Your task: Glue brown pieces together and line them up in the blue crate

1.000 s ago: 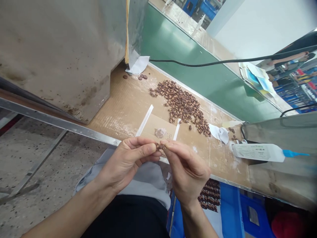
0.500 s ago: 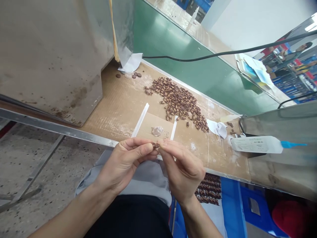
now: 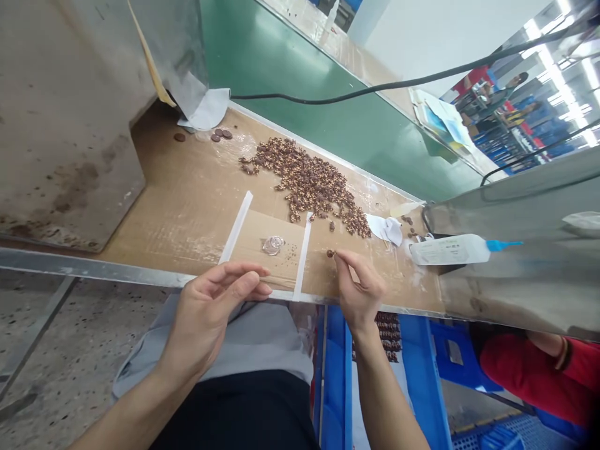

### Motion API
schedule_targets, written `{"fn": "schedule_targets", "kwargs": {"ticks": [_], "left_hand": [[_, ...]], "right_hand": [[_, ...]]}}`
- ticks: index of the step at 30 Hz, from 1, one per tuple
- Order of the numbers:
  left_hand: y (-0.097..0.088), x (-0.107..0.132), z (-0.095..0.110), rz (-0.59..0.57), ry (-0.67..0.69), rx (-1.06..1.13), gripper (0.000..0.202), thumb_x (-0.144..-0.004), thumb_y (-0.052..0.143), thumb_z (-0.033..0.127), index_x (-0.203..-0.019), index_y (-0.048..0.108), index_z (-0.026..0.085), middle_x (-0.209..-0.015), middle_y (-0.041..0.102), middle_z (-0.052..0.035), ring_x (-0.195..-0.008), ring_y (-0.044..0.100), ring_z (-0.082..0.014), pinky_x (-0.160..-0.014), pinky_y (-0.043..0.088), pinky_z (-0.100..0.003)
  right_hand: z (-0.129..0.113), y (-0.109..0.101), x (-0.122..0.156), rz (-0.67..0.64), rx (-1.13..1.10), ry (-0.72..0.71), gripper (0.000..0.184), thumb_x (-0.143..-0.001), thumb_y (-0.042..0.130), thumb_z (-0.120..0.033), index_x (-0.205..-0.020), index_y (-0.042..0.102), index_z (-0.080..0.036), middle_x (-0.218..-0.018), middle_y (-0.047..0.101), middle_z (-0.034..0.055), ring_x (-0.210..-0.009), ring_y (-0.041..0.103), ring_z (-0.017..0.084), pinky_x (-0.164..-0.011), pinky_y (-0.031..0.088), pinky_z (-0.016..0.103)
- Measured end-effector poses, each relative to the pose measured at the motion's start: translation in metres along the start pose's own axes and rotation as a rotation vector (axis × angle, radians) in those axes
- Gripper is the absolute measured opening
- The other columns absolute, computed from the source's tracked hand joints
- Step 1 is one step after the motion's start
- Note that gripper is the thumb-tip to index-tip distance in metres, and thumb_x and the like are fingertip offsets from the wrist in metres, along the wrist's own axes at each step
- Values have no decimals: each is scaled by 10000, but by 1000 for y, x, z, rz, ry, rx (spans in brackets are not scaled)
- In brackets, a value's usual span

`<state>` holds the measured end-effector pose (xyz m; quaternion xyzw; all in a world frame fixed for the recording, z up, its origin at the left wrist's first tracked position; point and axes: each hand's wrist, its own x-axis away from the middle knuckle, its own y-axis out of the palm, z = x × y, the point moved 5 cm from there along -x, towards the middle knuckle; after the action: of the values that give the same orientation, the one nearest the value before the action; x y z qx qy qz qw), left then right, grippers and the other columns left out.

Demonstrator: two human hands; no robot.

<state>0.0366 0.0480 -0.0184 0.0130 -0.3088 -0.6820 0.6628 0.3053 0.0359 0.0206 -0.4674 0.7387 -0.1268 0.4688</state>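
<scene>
My right hand (image 3: 359, 290) pinches a small brown piece (image 3: 330, 253) between thumb and forefinger, just above the cardboard-covered bench (image 3: 187, 200). My left hand (image 3: 210, 306) hovers at the bench's front edge, thumb and forefinger drawn into a loose pinch; I cannot make out anything between them. Beyond the hands lie two white strips (image 3: 235, 227) with a small clear dish (image 3: 273, 245) and a few brown specks between them. A heap of small brown pieces (image 3: 309, 181) is spread farther back.
A white squeeze bottle with a blue tip (image 3: 450, 250) lies against a metal box (image 3: 515, 269) at right. A large metal housing (image 3: 60, 112) stands at left. Behind run a green belt (image 3: 328, 106) and a black cable (image 3: 375, 87). A blue crate (image 3: 337, 375) sits below; another person's red sleeve (image 3: 529, 369) shows.
The hands, pinched together on one small brown piece before, have separated. My right hand carried the piece right and forward over the bench; my left stayed near the edge. The camera swung right.
</scene>
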Motion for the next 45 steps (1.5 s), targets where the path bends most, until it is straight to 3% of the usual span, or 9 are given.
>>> {"fn": "schedule_targets", "kwargs": {"ticks": [5, 11, 20, 24, 27, 30, 34, 37, 45], "left_hand": [[-6, 0, -6, 5, 15, -50, 244, -929, 946, 407, -1056, 878, 210, -1072, 868, -66, -859, 814, -196, -881, 691, -294], [-7, -2, -8, 28, -2, -55, 267, -911, 961, 397, -1082, 876, 212, -1053, 866, -69, -853, 820, -214, -876, 705, -323], [-4, -2, -8, 30, -5, -116, 280, -881, 979, 414, -1065, 885, 226, -993, 877, -60, -849, 826, -208, -890, 686, -281], [21, 1, -6, -202, 22, -428, 206, -934, 926, 437, -1035, 907, 258, -959, 885, -70, -884, 838, -232, -844, 650, -259], [53, 9, 6, -423, 243, -695, 98, -987, 871, 386, -1008, 905, 297, -977, 880, -49, -877, 825, -226, -800, 606, -260], [81, 20, 17, -560, 485, -809, 30, -1004, 846, 289, -995, 873, 296, -888, 855, -31, -776, 793, -203, -748, 558, -271], [103, 34, 23, -664, 713, -874, 122, -982, 853, 182, -1048, 836, 283, -909, 862, -36, -785, 798, -217, -747, 555, -292], [116, 44, 23, -753, 866, -898, 145, -1035, 748, 101, -1113, 783, 218, -947, 847, -43, -822, 794, -211, -785, 571, -309], [145, 49, 18, -824, 883, -1007, 142, -1099, 640, 119, -1058, 736, 216, -877, 804, -33, -759, 773, -191, -727, 575, -293]], "right_hand": [[33, 10, 14, -45, 65, -25, 173, -1091, 731, -226, -1177, 874, -270, -1124, 883, 57, -1050, 844, 238, -977, 691, 407], [31, 11, 17, -36, 84, -48, 183, -1098, 725, -223, -1191, 873, -274, -1127, 888, 44, -1066, 852, 232, -996, 704, 406], [32, 10, 15, -38, 30, 40, 188, -1115, 702, -237, -1179, 876, -267, -1124, 888, 49, -1055, 851, 220, -994, 697, 387], [6, -10, 16, 43, -147, 93, 218, -1068, 756, -165, -1200, 869, -297, -1124, 886, 35, -1049, 857, 235, -974, 711, 409], [-19, -29, 25, 32, -356, 140, 284, -1026, 782, -98, -1188, 866, -315, -1095, 887, 26, -1014, 866, 248, -923, 736, 429], [-36, -43, 37, 8, -541, 166, 368, -1002, 778, -26, -1206, 858, -321, -1114, 888, 21, -1001, 869, 237, -869, 747, 404], [-41, -53, 49, -1, -693, 134, 380, -1024, 764, -25, -1274, 840, -301, -1146, 887, 38, -989, 873, 235, -853, 756, 406], [-37, -57, 55, 47, -761, 115, 310, -1059, 758, -72, -1278, 843, -274, -1115, 888, 55, -961, 876, 230, -826, 757, 383], [-22, -70, 70, 135, -771, 123, 309, -1079, 752, -102, -1312, 836, -288, -1133, 889, 53, -988, 875, 228, -837, 761, 382]]}}
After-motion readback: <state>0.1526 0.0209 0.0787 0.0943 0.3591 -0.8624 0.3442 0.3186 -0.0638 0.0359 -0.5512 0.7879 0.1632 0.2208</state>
